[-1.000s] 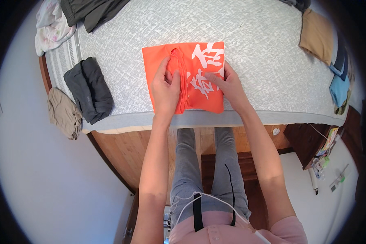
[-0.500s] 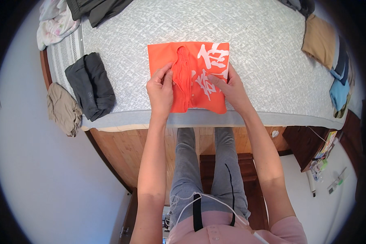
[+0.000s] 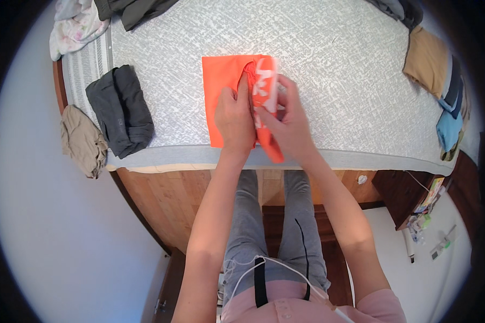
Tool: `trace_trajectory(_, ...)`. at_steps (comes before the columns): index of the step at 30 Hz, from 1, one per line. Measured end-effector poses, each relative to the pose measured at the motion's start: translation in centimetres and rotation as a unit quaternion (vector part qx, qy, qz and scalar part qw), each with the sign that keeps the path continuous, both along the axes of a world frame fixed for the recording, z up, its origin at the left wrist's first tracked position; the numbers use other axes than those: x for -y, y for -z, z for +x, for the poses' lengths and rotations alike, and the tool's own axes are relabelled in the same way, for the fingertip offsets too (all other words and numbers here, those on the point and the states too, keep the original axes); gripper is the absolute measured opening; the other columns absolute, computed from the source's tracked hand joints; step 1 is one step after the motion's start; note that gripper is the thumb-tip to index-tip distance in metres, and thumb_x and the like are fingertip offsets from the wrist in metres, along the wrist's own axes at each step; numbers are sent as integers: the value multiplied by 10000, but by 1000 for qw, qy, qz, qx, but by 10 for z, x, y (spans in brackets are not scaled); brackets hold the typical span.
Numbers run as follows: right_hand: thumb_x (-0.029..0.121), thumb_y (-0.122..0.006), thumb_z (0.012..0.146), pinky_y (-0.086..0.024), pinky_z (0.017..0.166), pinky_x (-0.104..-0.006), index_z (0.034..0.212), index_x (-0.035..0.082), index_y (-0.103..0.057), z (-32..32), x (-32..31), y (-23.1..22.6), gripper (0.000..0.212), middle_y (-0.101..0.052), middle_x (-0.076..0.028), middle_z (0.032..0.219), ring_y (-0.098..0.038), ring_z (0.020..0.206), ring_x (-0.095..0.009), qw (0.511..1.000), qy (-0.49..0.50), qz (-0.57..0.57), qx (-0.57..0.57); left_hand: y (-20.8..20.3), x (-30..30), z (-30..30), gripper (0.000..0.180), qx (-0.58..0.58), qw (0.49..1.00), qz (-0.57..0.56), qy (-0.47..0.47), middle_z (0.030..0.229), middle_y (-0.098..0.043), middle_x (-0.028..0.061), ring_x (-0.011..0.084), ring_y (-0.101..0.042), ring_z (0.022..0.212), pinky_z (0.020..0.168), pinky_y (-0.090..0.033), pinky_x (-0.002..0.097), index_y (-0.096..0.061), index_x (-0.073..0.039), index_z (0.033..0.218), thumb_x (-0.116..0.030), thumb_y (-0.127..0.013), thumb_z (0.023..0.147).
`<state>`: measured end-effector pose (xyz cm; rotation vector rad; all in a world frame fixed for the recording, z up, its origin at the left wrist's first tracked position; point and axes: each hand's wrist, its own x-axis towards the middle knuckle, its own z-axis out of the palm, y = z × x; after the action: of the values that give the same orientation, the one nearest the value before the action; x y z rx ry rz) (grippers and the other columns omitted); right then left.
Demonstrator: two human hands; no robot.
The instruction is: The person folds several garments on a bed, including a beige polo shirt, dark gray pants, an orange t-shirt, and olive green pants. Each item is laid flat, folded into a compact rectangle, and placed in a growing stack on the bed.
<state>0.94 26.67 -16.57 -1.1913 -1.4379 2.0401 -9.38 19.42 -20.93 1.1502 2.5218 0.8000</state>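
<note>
An orange garment (image 3: pixel 218 81) with large white lettering lies partly folded on the bed near its front edge; whether it is a shirt or a vest I cannot tell. My left hand (image 3: pixel 235 126) presses on its middle, fingers stretched straight away from me along a gathered crease. In my right hand (image 3: pixel 290 126) the garment's right side is pinched between thumb and fingers. That lettered flap stands raised and bent inward, close against the left hand. Its lower corner hangs near the mattress edge.
Left on the bed are a folded dark garment (image 3: pixel 121 113), a crumpled beige cloth (image 3: pixel 83 141) and a floral cloth (image 3: pixel 81 27). A dark green garment (image 3: pixel 137 11) lies at the far left. Along the right edge sit a tan garment (image 3: pixel 427 56) and a blue cloth (image 3: pixel 448 126).
My right hand has lifted the garment's right side and brought it left, narrowing the garment. My left hand has shifted right and gone from pinching the fold to pressing flat-fingered along the crease.
</note>
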Motion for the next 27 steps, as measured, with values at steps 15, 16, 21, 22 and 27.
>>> trace_trajectory(15,65,-655,849,-548,610,-407,1254,101,-571,-27,14,27,416,-587,-134,950,-658,728,-318,870,-237,405,152,-30,-13,-35,84,445,818,244,-269,821,-673,25,39,-578,688,581,-450,217,-667,31,1001,-36,-617,988)
trace_trajectory(16,76,-656,847,-550,593,-401,1246,108,-583,-28,15,28,407,-573,-127,934,-655,709,-307,844,-250,443,172,-31,-16,-35,93,439,814,242,-293,860,-696,38,49,-607,720,608,-474,218,-675,27,1005,-46,-620,990)
trace_trajectory(21,100,-659,853,-546,554,-380,1124,61,-614,-44,12,31,277,-587,-122,877,-661,684,-290,760,-353,495,230,-40,-15,-42,93,229,948,141,-171,738,-670,77,122,-598,594,543,-466,304,-664,1,1035,-52,-631,966)
trace_trajectory(22,100,-656,861,-544,550,-376,1096,47,-615,-50,7,30,245,-598,-124,870,-668,690,-295,742,-381,491,251,-43,-11,-44,105,179,970,80,-147,744,-674,99,147,-616,594,549,-475,323,-664,-10,1048,-53,-642,954)
trace_trajectory(27,78,-585,937,-534,610,-345,1046,-7,-596,-76,-32,14,138,-660,-108,880,-655,742,-197,946,-248,135,158,-53,18,-29,120,144,980,-24,-134,706,-584,50,136,-543,615,576,-455,317,-629,-11,1010,-69,-692,927)
